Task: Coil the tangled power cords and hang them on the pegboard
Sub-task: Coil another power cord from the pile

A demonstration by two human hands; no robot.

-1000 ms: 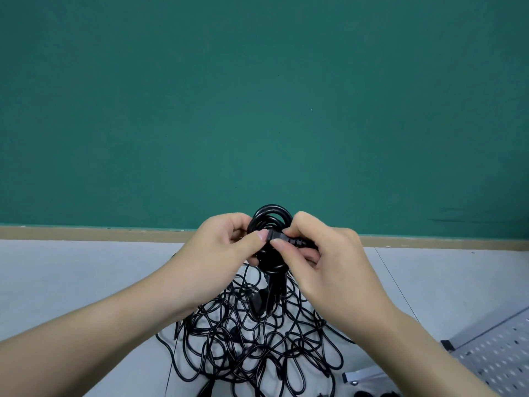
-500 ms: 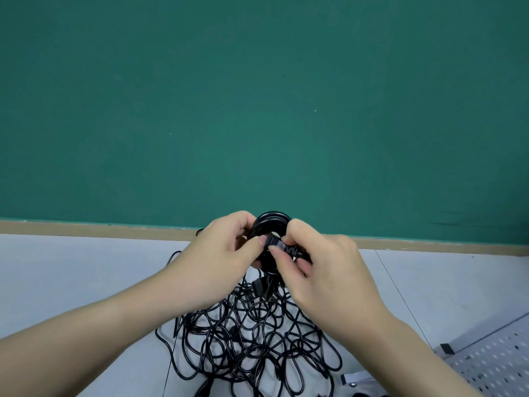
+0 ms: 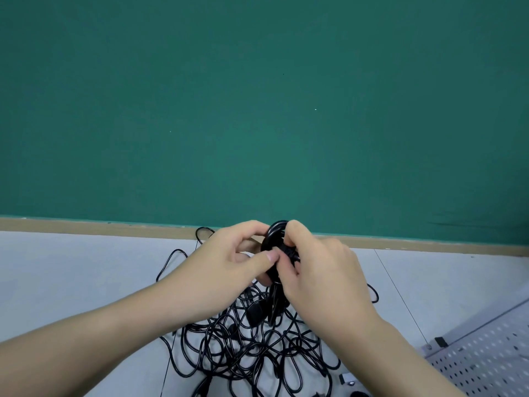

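Since a second ago your hands have closed in over the coil, hiding more of it. Nearest you the tangled cords (image 3: 252,348) sprawl on the grey floor (image 3: 71,270), the white pegboard (image 3: 486,359) lying at lower right. Above the tangle your left hand (image 3: 229,267) and right hand (image 3: 317,270) both pinch the small black coil (image 3: 273,234), before the green wall (image 3: 257,110).

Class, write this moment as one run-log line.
left hand: holds coil | right hand: pinches coil | tangled cords: on floor | pegboard: lower right, nothing hung
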